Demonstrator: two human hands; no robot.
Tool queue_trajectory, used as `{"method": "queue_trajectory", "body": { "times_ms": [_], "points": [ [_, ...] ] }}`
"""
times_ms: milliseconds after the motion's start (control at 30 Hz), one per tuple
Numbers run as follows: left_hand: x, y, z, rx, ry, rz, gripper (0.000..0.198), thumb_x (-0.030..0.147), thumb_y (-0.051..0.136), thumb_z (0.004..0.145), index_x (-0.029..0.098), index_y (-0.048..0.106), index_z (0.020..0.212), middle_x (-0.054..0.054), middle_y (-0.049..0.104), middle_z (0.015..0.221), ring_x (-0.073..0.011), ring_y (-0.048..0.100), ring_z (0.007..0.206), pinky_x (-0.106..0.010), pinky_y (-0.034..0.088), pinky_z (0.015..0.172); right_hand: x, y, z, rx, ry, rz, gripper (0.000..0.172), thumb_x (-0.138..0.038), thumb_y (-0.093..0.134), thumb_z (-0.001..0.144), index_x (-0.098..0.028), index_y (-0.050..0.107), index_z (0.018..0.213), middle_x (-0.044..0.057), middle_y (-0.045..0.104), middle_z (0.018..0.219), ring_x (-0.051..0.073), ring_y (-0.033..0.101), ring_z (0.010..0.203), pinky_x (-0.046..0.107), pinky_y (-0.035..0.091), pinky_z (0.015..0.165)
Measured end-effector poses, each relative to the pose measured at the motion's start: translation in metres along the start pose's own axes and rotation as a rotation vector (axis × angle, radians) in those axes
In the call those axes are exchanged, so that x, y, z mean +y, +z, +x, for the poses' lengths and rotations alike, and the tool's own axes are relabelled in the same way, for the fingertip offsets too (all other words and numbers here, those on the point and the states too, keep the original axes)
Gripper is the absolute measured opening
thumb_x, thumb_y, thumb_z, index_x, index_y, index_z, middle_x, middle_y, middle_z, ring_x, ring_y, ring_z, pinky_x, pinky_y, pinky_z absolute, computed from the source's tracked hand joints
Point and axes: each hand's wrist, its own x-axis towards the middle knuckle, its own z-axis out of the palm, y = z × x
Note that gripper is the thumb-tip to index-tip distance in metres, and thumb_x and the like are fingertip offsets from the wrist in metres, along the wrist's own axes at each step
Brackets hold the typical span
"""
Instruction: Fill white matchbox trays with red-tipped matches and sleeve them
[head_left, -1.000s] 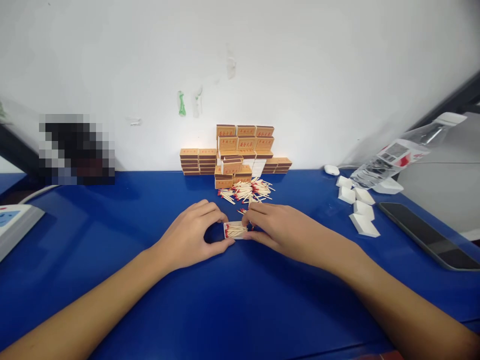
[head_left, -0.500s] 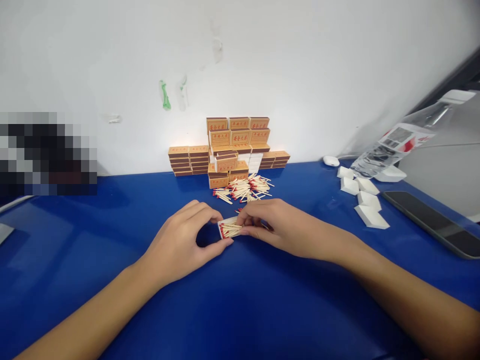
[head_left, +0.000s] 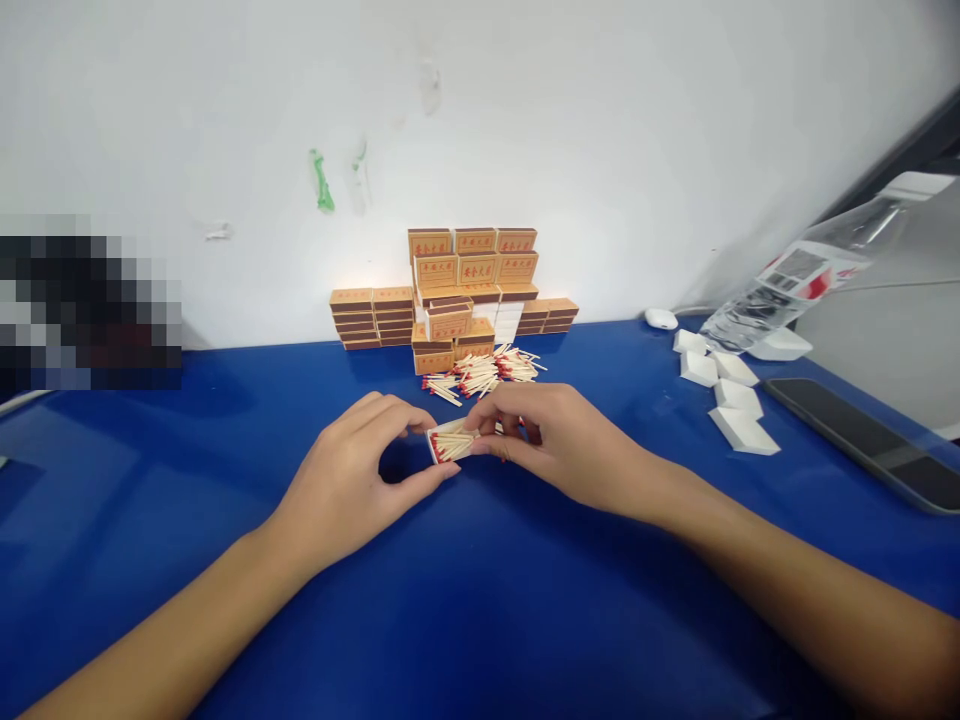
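Blue worktop point(head_left: 480, 600) against a white wall: one stack of orange matchboxes point(head_left: 465, 290) stands at the back, with one heap of loose matches point(head_left: 480, 372) just before it. To the stack's right lie five empty white trays point(head_left: 731, 400), one plastic bottle point(head_left: 795, 285) and one dark phone point(head_left: 862, 440). Directly in front of the stack, the left hand point(head_left: 352, 470) and right hand point(head_left: 559, 440) grip a single match-filled tray point(head_left: 452, 441), fingers pinched on its opposite ends; lying square a second ago, it now sits askew, a little nearer the stack.
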Motion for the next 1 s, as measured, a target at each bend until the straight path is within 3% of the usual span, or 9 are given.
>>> {"method": "queue_trajectory", "body": {
  "times_ms": [133,300,500,667,1000],
  "points": [
    [-0.0002,0.0005,0.0009,0.001,-0.001,0.001,0.023,0.037,0.08,0.093,0.022,0.067,0.105,-0.001,0.072,0.098,-0.0187,0.066,0.089,-0.033,0.055,0.079,0.0066,0.0,0.0004,0.026,-0.024,-0.069,0.009,-0.021,0.074,0.097,-0.02,0.075,0.106,0.0,0.074,0.088,0.013,0.058,0.069,0.025,0.043,0.066],
    [0.0005,0.0002,0.0011,0.003,-0.008,-0.005,0.023,0.038,0.08,0.094,0.022,0.068,0.106,-0.002,0.074,0.099,-0.0187,0.066,0.089,-0.033,0.057,0.079,0.0093,-0.0009,0.0006,0.046,-0.086,-0.14,0.005,-0.019,0.071,0.098,-0.02,0.073,0.093,0.001,0.071,0.084,0.014,0.059,0.072,0.026,0.044,0.07],
    [-0.0028,0.001,0.0004,-0.008,-0.01,-0.003,0.026,0.04,0.081,0.093,0.023,0.071,0.109,-0.003,0.077,0.103,-0.0207,0.069,0.093,-0.035,0.058,0.083,0.0112,0.0023,-0.0019,0.016,-0.135,-0.201,0.011,-0.014,0.062,0.102,-0.018,0.072,0.102,0.006,0.074,0.098,0.017,0.066,0.086,0.028,0.047,0.078],
    [-0.0054,0.0021,-0.0002,-0.02,-0.012,0.014,0.028,0.042,0.082,0.092,0.022,0.074,0.11,-0.003,0.078,0.104,-0.0218,0.07,0.095,-0.036,0.058,0.085,0.0096,0.0017,-0.0039,-0.051,-0.101,-0.25,0.012,-0.023,0.062,0.105,-0.018,0.073,0.107,0.007,0.073,0.104,0.018,0.065,0.086,0.031,0.047,0.077],
    [-0.0046,0.0025,0.0005,-0.025,0.027,-0.011,0.029,0.04,0.084,0.09,0.021,0.072,0.108,-0.003,0.077,0.103,-0.0213,0.069,0.095,-0.035,0.057,0.085,0.0057,0.0064,-0.005,-0.025,-0.086,-0.303,0.009,-0.018,0.062,0.103,-0.018,0.07,0.1,0.006,0.074,0.102,0.018,0.066,0.084,0.03,0.046,0.075]
  ]
}}
